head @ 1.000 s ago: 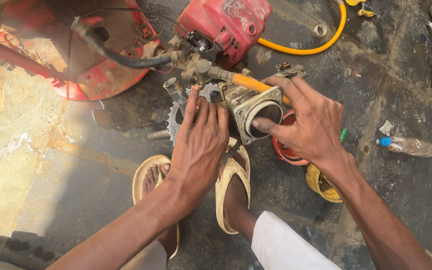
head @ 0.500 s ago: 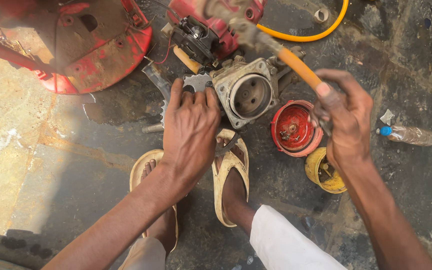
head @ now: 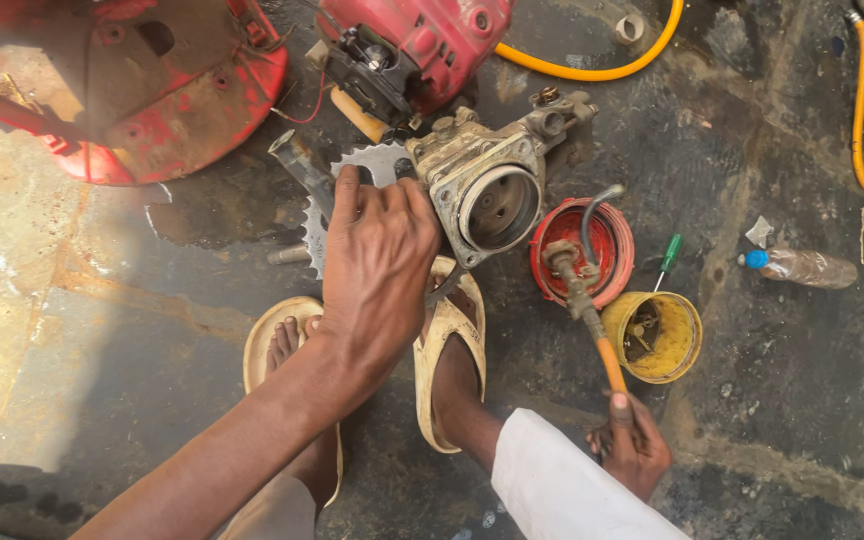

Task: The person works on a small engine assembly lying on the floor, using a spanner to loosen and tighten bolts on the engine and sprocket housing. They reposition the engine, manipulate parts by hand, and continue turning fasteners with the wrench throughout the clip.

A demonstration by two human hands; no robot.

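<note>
Head view, looking down at an oil-stained concrete floor [head: 102, 330]. The left hand [head: 377, 265] lies palm down, fingers spread and flat, pressing on a toothed metal disc [head: 352, 190] just left of a grimy metal engine block [head: 487, 185] with a round bore facing the camera; it grips nothing. The right hand [head: 632, 450], near and to the right, is closed around the orange end of a hose with a metal fitting [head: 582, 290], which runs away from it over a red round cap [head: 602, 235]. Just right of the hose stands a yellow tub [head: 677, 345] holding small parts, with a green-handled screwdriver [head: 667, 258] beside it. Two feet in yellow sandals [head: 447, 350] rest below the block. A red engine housing [head: 442, 40] lies far centre, a red dome-shaped cover [head: 152, 90] far left, a yellow hose [head: 602, 65] far right, and a plastic bottle [head: 802, 268] at right.
</note>
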